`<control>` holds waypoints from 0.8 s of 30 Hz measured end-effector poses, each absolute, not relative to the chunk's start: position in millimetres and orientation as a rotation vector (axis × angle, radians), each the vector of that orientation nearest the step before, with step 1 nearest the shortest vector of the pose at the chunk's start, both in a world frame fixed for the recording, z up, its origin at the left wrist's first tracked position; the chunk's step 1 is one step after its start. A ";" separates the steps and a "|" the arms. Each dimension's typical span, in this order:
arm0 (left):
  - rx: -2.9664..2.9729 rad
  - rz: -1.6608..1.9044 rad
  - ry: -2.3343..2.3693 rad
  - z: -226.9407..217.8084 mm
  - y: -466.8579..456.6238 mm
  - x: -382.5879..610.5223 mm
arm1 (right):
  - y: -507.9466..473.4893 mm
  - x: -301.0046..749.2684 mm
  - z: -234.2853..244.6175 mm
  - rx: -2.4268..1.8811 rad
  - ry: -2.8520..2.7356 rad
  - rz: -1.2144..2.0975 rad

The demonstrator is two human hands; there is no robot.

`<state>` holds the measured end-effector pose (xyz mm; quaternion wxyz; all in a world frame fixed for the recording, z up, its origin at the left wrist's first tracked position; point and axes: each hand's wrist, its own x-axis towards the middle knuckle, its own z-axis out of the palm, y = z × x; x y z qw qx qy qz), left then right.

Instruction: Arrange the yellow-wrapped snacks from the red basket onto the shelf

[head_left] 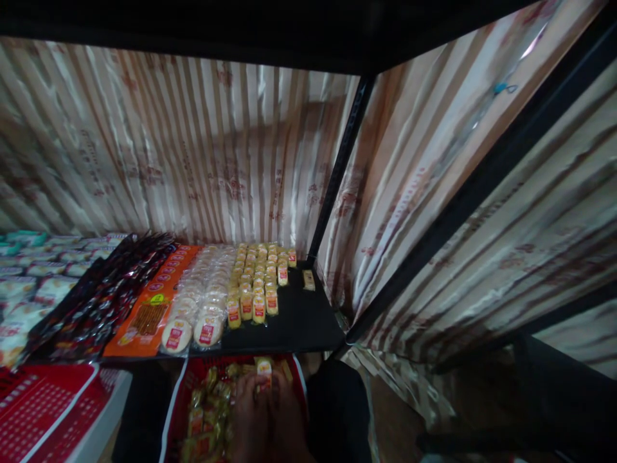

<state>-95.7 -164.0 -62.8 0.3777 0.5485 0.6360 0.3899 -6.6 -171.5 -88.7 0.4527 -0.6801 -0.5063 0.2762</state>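
Both my hands are low in the picture, side by side over a red basket [186, 386] filled with small yellow snack packets [205, 411]. My left hand [248, 411] and my right hand [285, 415] have their fingers curled together around a small yellow packet with a red label [264, 368], which stands up at the fingertips. On the black shelf [301, 321] just beyond, the same yellow packets [258, 276] stand in several neat rows. One packet [308, 280] lies alone at the right.
Left of the yellow rows lie round wrapped cakes [205, 292], orange packs [152, 308], dark red-black packs [101, 296] and pale packs [33, 270]. A second red basket [48, 405] is at the lower left. Striped paper [193, 148] lines the back and right side. A black post [340, 167] marks the corner.
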 end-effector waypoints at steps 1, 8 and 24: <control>1.405 1.026 1.599 -58.5 -164.4 -93.8 | -172.5 -5.4 -82.5 -1.671 -1.243 0.710; 1.460 1.159 1.509 -32.4 -152.4 -78.5 | -161.2 8.3 -46.1 -1.553 -1.213 0.763; 1.431 1.179 1.392 -11.2 -108.9 -29.8 | -119.5 50.6 -22.8 -1.741 -1.248 0.499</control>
